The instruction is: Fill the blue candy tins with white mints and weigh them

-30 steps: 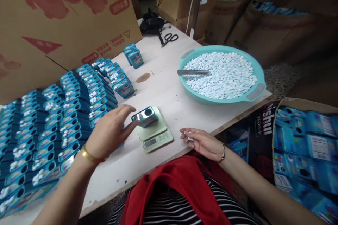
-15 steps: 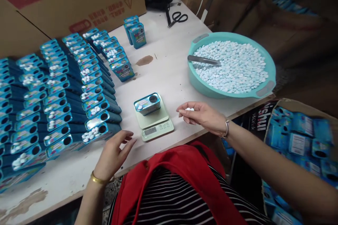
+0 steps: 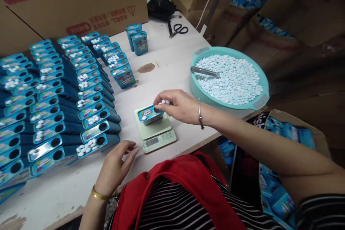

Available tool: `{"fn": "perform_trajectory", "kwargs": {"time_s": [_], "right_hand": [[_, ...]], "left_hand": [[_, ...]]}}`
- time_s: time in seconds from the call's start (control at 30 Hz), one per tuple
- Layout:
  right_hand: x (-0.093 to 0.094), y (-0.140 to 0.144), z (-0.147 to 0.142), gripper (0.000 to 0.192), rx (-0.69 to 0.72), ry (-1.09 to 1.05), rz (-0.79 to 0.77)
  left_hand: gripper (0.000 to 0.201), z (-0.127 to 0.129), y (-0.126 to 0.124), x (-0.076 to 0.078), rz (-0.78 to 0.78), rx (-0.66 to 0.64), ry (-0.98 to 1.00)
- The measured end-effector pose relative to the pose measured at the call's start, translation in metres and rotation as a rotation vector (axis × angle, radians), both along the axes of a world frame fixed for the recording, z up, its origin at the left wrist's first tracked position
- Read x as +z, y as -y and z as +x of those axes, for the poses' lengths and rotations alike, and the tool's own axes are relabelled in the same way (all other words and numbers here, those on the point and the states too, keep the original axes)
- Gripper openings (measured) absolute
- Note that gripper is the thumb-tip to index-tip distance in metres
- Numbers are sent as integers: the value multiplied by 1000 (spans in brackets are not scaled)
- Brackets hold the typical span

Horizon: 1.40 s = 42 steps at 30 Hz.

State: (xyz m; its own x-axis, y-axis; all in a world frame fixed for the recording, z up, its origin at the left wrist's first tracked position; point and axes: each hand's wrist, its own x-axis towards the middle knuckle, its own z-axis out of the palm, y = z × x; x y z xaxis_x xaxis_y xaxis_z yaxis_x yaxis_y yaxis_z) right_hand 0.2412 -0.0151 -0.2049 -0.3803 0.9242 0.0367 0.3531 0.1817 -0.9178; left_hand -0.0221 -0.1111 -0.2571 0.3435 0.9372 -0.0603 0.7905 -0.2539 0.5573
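Observation:
A blue candy tin [image 3: 148,114] stands on the pale green digital scale [image 3: 159,128], with one white candy lying on its top. My right hand [image 3: 179,107] is at the tin's right end, its fingertips over the round opening. Several white candies [image 3: 165,102] are held in its curled fingers. My left hand [image 3: 118,163] rests by the table's front edge, left of the scale, fingers apart and holding nothing. A turquoise basin [image 3: 229,102] full of white candies [image 3: 234,79] sits to the right, with a metal scoop [image 3: 205,72] lying in it.
Rows of blue tins [image 3: 93,116], many with candies on top, fill the table's left side. More tins [image 3: 140,43] and black scissors [image 3: 179,30] are farther back. A large cardboard box [image 3: 72,0] backs the table. An open carton of blue tins [image 3: 277,187] is at lower right.
My right hand has moved left with the candies, from beside the scale to the opening of the tin. The left hand keeps its pose. The camera view has shifted slightly.

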Motion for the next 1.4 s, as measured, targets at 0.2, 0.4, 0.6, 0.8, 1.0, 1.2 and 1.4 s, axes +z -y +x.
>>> {"fn": "perform_trajectory", "kwargs": {"time_s": [0.2, 0.4, 0.6, 0.8, 1.0, 1.2, 1.4], "right_hand": [[-5, 1, 9, 19, -38, -94, -142], [-22, 12, 25, 27, -209, -365, -344], [-48, 23, 35, 30, -278, -494, -538], [-85, 31, 38, 44, -379, -616, -710], [-117, 34, 34, 54, -485, -696, -794], [-130, 34, 27, 56, -467, -703, -792], [-136, 32, 27, 58, -466, -704, -818]], "left_hand": [[34, 20, -12, 7, 283, 96, 22], [44, 43, -34, 15, 562, -58, -145], [45, 68, -52, 22, 538, -186, -330], [42, 77, -84, 48, 389, -336, -420], [34, 93, -192, 71, 429, -348, -475], [36, 122, -359, 50, 448, -164, -660], [40, 126, -431, 32, 469, -73, -801]]}}
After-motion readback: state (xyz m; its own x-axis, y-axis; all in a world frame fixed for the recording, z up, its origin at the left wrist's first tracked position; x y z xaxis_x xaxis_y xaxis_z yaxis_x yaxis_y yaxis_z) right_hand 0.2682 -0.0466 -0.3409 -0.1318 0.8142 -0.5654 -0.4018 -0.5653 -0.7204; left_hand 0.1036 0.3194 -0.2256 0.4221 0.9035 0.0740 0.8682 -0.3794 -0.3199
